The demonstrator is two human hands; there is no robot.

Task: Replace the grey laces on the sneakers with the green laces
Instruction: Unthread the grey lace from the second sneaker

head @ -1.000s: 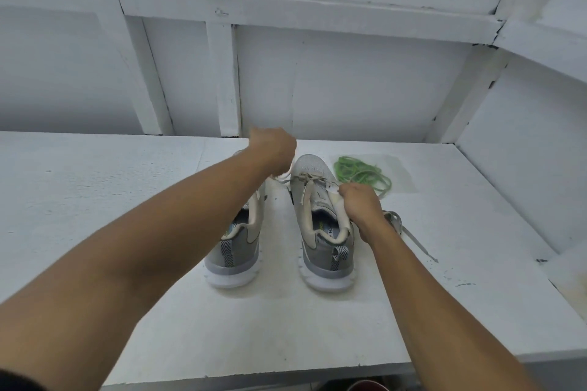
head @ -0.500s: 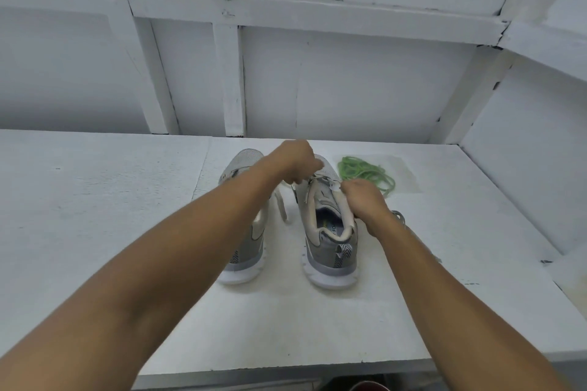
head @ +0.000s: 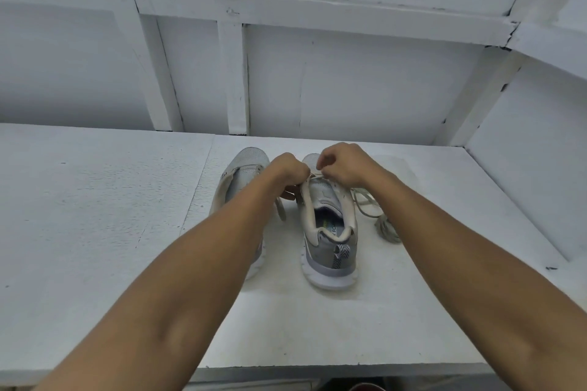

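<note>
Worktop: white paint, matt, finely grainy, rougher pitted patch at left of frame, few dark specks. Wall, upper frame: white-painted boards and battens, matt, paint cracked at joints upper right. Centre sneaker: grey cloth mesh upper, matt; cream padded cloth collar; smooth white foam-like sole; striped woven heel tab; printed insole, slight sheen. Left-of-centre sneaker: same grey mesh, fine weave showing at toe, white sole. Grey lace, centre right: woven cloth, matt, limp, bunched.
</note>
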